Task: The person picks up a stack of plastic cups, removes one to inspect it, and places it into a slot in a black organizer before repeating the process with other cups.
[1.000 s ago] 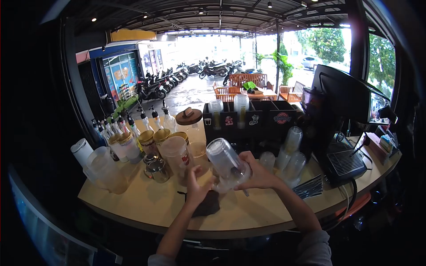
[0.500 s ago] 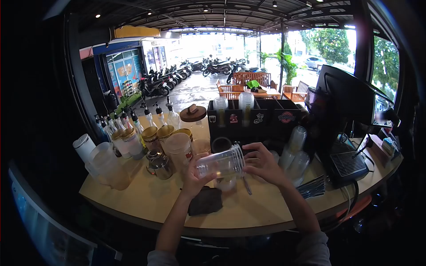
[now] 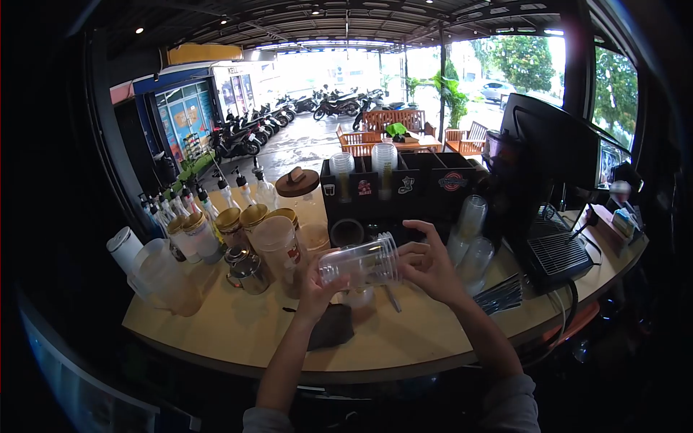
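A short stack of clear plastic cups [image 3: 359, 263] lies on its side in the air above the wooden counter [image 3: 404, 346], rims toward the right. Wrapped round its base end is my left hand [image 3: 317, 286]. My right hand [image 3: 427, 268] is at the rims, thumb and some fingers against them, the index finger raised. Below the cups, a dark folded cloth [image 3: 332, 327] lies on the counter. A thin metal utensil [image 3: 394, 299] rests to its right, and another clear vessel is partly hidden beneath the stack.
Left are a clear pitcher [image 3: 162, 278], a metal pot [image 3: 247, 271], gold-lidded jars [image 3: 229, 221] and pump bottles. A black organizer [image 3: 401, 189] with cup stacks stands behind. Right are more cups [image 3: 475, 263], black straws [image 3: 499, 294] and an espresso machine [image 3: 556, 245].
The view has shifted, so the counter items appear further left. The fingers of my right hand have moved at the rims, with the index finger now lifted. My left hand still holds the stack.
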{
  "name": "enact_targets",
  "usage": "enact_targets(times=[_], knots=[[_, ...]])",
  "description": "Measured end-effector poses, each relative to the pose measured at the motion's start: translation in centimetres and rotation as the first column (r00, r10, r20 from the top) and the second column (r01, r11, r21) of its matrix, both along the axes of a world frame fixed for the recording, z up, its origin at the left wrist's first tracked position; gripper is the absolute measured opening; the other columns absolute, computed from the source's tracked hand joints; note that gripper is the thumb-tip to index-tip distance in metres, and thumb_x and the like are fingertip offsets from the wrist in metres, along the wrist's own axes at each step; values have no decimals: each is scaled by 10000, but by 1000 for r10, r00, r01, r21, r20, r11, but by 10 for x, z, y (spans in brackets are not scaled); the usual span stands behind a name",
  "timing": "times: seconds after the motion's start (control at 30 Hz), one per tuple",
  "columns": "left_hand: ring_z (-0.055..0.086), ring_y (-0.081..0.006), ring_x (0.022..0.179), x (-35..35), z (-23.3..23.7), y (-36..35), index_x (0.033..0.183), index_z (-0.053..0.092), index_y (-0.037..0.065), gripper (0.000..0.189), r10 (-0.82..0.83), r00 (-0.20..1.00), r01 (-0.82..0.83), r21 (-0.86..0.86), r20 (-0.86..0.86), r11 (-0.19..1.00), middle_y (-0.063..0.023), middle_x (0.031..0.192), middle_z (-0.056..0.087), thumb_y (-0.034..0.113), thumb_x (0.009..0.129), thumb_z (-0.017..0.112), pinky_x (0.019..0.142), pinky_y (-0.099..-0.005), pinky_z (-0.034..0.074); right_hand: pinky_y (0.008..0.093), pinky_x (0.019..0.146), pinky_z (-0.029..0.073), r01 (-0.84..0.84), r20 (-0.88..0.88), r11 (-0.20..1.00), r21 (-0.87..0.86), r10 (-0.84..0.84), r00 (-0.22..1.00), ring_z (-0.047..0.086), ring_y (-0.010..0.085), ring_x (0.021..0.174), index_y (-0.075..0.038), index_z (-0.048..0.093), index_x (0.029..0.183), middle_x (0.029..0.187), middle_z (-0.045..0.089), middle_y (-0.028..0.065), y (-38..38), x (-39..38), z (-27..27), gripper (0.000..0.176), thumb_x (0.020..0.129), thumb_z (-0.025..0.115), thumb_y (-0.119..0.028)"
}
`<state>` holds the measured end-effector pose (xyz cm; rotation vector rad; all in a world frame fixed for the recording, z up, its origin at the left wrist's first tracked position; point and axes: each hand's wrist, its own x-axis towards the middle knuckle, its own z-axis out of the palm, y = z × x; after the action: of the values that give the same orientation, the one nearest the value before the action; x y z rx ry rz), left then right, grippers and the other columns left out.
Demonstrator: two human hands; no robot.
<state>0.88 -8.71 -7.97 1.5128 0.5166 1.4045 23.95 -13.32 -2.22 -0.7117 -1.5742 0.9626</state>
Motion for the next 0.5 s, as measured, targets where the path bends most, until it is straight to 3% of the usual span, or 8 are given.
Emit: enact_targets(times=[0.03, 0.07, 0.1, 0.23, 0.3, 0.4, 0.43, 0.5], knots=[[592, -226, 1025, 1, 3, -2, 1270, 389, 24, 600, -3, 1000, 3, 0, -1, 1000, -114, 1128, 553, 173, 789, 716, 844, -349, 533, 272, 773, 533, -31, 8, 998, 47, 31, 999, 650, 167, 841, 7, 420, 1261, 910, 655, 124, -1, -2, 0, 432, 853, 561, 12], [587, -225, 1030, 1, 8, -6, 1277, 377, 17, 611, -21, 998, 31, -181, 59, 983, -113, 1116, 559, 202, 797, 707, 810, -351, 551, 278, 757, 537, -64, 18, 994, 92, 63, 998, 655, 178, 827, -17, 381, 1290, 911, 651, 125, -1, -4, 0, 485, 840, 559, 20], [582, -224, 1035, 2, 13, -9, 1284, 365, 10, 624, -26, 993, 67, -354, 119, 933, -113, 1104, 566, 232, 806, 698, 776, -353, 569, 273, 725, 537, -50, 74, 990, 135, 40, 996, 655, 161, 805, -25, 433, 1255, 914, 645, 112, 0, -6, -4, 457, 820, 563, 28], [592, -223, 1008, 0, 3, -1, 1294, 354, 20, 630, -134, 987, 157, -406, 85, 900, -116, 1119, 560, 277, 819, 678, 720, -349, 590, 267, 711, 531, 84, 246, 950, 300, -162, 956, 648, 136, 801, -6, 519, 1162, 875, 636, 98, 1, -5, -1, 354, 814, 582, 18], [613, -221, 962, 3, 5, -6, 1294, 357, 33, 609, -125, 991, 112, -191, -53, 975, -125, 1156, 536, 274, 828, 666, 719, -333, 588, 242, 698, 523, 181, 206, 896, 407, -283, 937, 643, 114, 767, 10, 587, 1062, 857, 632, 94, 6, -5, 1, 247, 816, 609, -12], [625, -215, 918, 6, -1, -4, 1296, 359, 44, 596, -109, 992, 101, -108, -70, 989, -132, 1187, 506, 259, 831, 664, 704, -325, 589, 231, 684, 518, 208, 151, 913, 352, -275, 950, 631, 104, 769, 6, 618, 1011, 889, 632, 89, 16, -2, -4, 197, 820, 633, -38], [625, -215, 918, 4, -3, -3, 1296, 359, 44, 596, -107, 992, 100, -107, -71, 989, -132, 1187, 506, 259, 831, 664, 704, -325, 589, 231, 684, 518, 206, 150, 913, 352, -273, 950, 631, 104, 769, 6, 618, 1011, 889, 632, 89, 20, -1, -6, 197, 820, 633, -38], [628, -227, 919, -2, -5, 0, 1295, 357, 41, 589, -107, 993, 92, -277, -40, 957, -144, 1223, 483, 308, 849, 634, 704, -336, 587, 221, 675, 512, 209, 66, 919, 335, -244, 967, 607, 81, 783, -1, 598, 1064, 964, 628, 88, 24, -3, -3, 239, 829, 631, -36]])
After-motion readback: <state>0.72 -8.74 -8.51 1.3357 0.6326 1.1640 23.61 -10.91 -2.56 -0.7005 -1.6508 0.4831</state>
